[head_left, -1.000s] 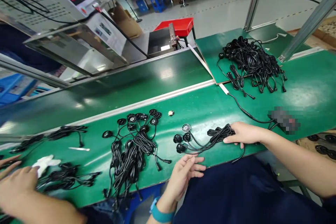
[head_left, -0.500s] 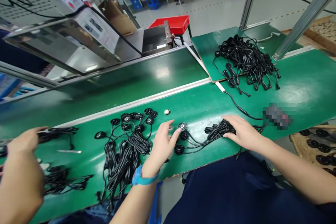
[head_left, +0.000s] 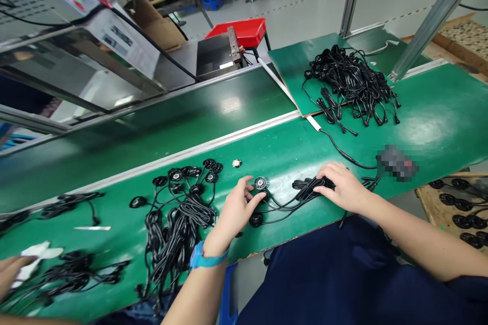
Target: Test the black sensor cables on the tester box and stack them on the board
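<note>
My left hand (head_left: pixel 238 208), with a blue band at the wrist, is at the round black heads of a cable set. Its thumb and fingers are apart, beside a ringed disc (head_left: pixel 261 183) with a pale centre. Another black head (head_left: pixel 256 219) lies just below the thumb. My right hand (head_left: pixel 341 187) is closed on the looped black cable bundle (head_left: pixel 303 188) of this set, which rests on the green tabletop (head_left: pixel 282 236). Left of my left hand lies a pile of coiled black cables (head_left: pixel 177 236) with round heads.
A large cable heap (head_left: pixel 351 84) sits on a green board (head_left: pixel 284 63). A pixelated dark box (head_left: pixel 398 162) with a lead lies at the right. Another person's hand (head_left: pixel 11 271) is at the far left, near white pieces (head_left: pixel 41 251) and more cables (head_left: pixel 76 271).
The view has shifted slightly. My left fingers have curled in closer around the heads, and my right hand has closed further on the bundle. The other person's arm has drawn back at the left.
</note>
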